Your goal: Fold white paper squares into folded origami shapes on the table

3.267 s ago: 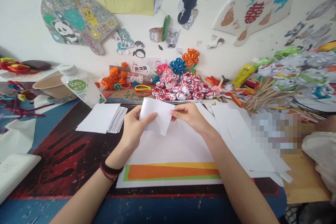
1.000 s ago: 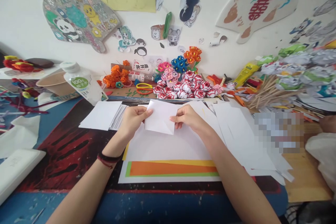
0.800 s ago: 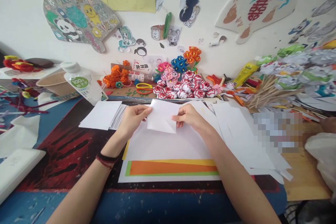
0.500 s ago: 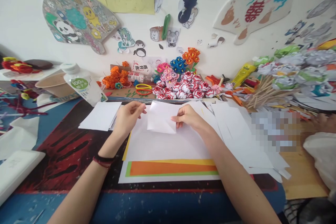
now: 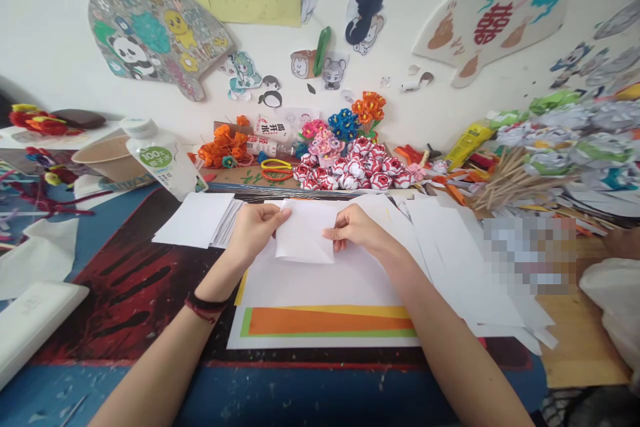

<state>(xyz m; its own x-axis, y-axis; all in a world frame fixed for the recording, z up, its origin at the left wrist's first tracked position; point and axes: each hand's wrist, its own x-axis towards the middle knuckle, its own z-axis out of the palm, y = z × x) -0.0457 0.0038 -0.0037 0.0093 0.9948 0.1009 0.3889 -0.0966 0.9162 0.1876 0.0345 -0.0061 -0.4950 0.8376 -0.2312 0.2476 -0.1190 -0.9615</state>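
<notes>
Towards the front left of the blue worktop (image 5: 240, 400) lies a white case (image 5: 43, 323). Near the worktop's rear edge, still on the left, a bottle (image 5: 161, 163) with a green label leans, and in front of it rests a stack of white paper (image 5: 193, 219).

The person's left forearm comes up from the worktop's front edge and slants to the right, with 2 dark bands (image 5: 206, 303) around the wrist. The left hand (image 5: 256, 230) is half curled, its back towards the viewer, pinching the left edge of a white paper square (image 5: 304, 233) between thumb and bent fingers. The square is between the 2 hands, above a large white sheet (image 5: 320, 283) in the middle of the worktop; whether the two touch cannot be told. Its lower edge bows slightly. Along the sheet's front edge run orange, yellow and green strips (image 5: 325, 320).

The right hand (image 5: 357, 230) pinches the square's right edge, thumb pointing left across the paper, the other fingers folded under. Its forearm slants up and leftwards from the worktop's front edge.

Towards the worktop's right edge, loose white sheets (image 5: 460, 267) overlap. Behind them, at the rear right corner, stands a bundle of paper flowers (image 5: 575, 140) on sticks.
</notes>
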